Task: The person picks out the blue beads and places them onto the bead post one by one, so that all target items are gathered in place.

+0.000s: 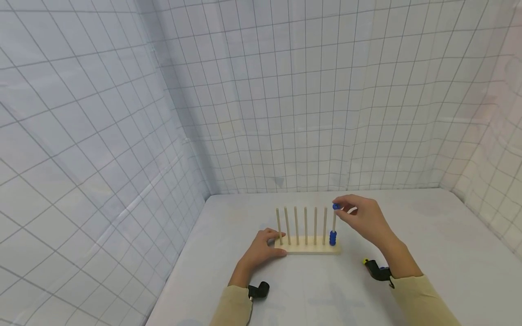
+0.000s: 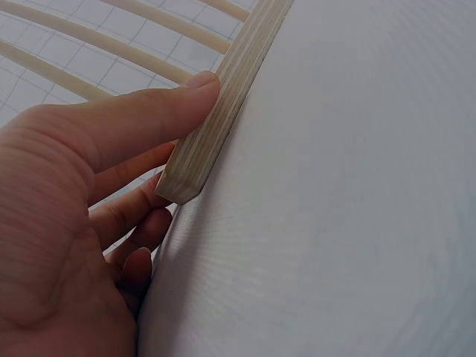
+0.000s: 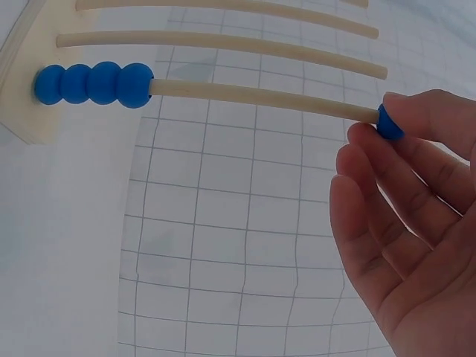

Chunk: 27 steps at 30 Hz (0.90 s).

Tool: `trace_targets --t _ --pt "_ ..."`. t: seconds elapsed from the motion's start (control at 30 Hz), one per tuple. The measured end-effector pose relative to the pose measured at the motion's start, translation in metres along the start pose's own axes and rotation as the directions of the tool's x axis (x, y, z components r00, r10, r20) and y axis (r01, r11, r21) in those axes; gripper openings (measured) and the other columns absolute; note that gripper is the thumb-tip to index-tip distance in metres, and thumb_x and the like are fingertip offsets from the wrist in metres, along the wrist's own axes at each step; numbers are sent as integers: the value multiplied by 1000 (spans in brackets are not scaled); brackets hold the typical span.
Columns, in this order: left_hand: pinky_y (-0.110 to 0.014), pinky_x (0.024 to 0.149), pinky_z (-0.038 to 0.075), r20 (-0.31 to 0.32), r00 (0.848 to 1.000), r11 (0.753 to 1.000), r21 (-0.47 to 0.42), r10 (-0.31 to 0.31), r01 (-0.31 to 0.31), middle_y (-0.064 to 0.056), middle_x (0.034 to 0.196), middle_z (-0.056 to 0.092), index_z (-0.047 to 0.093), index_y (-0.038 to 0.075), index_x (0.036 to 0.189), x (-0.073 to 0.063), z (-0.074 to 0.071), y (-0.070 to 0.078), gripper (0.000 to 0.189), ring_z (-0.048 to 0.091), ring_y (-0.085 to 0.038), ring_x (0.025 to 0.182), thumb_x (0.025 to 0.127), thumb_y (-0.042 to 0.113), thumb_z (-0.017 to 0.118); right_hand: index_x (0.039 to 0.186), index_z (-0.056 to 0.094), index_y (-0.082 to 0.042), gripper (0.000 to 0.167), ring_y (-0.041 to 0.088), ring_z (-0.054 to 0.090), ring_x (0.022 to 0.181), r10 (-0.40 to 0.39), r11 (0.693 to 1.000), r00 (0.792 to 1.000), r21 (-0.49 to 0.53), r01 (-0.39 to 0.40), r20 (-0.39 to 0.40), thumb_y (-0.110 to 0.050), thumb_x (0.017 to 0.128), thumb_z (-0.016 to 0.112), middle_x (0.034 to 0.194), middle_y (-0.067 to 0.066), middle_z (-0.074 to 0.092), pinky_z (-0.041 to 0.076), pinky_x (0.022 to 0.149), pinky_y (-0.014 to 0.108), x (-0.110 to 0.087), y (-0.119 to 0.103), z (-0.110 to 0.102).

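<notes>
A pale wooden base (image 1: 307,249) with several upright pegs (image 1: 306,225) stands on the white table. Several blue beads (image 3: 104,83) sit stacked at the bottom of the rightmost peg (image 3: 253,97). Between thumb and fingers my right hand (image 1: 364,219) pinches one more blue bead (image 3: 387,125) at that peg's top end. Whether the bead is threaded on the tip is hard to tell. With the thumb on the front edge and fingers behind, my left hand (image 1: 261,246) grips the left end of the base, as the left wrist view shows (image 2: 111,163).
Black wrist cameras are strapped to the left wrist (image 1: 259,290) and right wrist (image 1: 377,270). A grid-patterned white curtain (image 1: 277,99) hangs behind the table and along both sides. The table's far edge (image 1: 387,190) meets the curtain.
</notes>
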<state>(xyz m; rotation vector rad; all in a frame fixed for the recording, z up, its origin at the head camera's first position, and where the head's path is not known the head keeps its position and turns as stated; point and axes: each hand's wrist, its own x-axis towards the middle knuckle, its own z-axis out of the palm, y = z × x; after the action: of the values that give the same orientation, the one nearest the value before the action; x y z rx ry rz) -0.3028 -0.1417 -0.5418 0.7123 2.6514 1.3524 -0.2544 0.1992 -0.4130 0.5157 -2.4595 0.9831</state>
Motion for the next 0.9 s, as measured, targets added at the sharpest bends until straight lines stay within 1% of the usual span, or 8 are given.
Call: trace_targets --t 0.13,0.3,0.47,0.57,0.67,0.77,0.9 --pt "-50 103 36 -2 1000 1000 12 10 -10 3 119 60 69 19 130 0 0 -1 57 46 -24 119 79 38 87 112 74 -14 23 11 63 85 14 1000 1000 9 -14 -6 -13 89 78 96 -7 71 57 73 32 0 1 3" --pt "-49 103 37 -6 1000 1000 18 6 -6 4 119 60 69 19 130 0 0 0 57 45 -24 119 79 38 87 114 74 -13 24 11 64 86 32 999 999 16 -32 -3 -18 90 78 96 -8 71 57 74 33 -2 3 6" --pt "-50 102 37 -6 1000 999 32 9 -9 3 119 60 69 19 130 -1 0 1 57 45 -25 118 80 38 86 113 74 -19 24 9 63 86 45 998 999 35 -44 -3 -25 90 78 94 -12 70 56 75 32 -4 5 8" --pt "-50 102 37 -4 1000 1000 25 11 -11 2 119 60 69 18 131 -1 0 2 57 45 -25 119 80 37 86 112 74 -22 24 8 63 86 51 998 999 46 -51 -9 -29 90 79 92 -13 70 56 75 31 -4 5 8" --pt "-50 103 37 -2 1000 1000 17 5 -5 2 119 60 69 18 131 -1 0 1 58 45 -25 120 79 38 87 111 75 -21 24 9 64 85 60 997 998 48 -59 -17 -31 90 79 90 -12 70 56 75 32 -4 6 9" --pt "-50 103 36 0 1000 1000 12 -2 2 3 119 59 69 19 131 0 0 -1 57 45 -24 120 79 38 87 110 75 -19 24 11 64 84 75 996 997 51 -74 -19 -29 89 79 88 -10 69 56 74 34 -4 6 11" --pt "-49 103 36 0 1000 1000 18 -9 9 5 119 59 69 21 130 0 0 -1 57 44 -23 120 79 39 87 111 75 -16 25 12 63 84 92 994 996 54 -91 -12 -28 89 80 88 -9 69 56 75 36 -5 5 13"
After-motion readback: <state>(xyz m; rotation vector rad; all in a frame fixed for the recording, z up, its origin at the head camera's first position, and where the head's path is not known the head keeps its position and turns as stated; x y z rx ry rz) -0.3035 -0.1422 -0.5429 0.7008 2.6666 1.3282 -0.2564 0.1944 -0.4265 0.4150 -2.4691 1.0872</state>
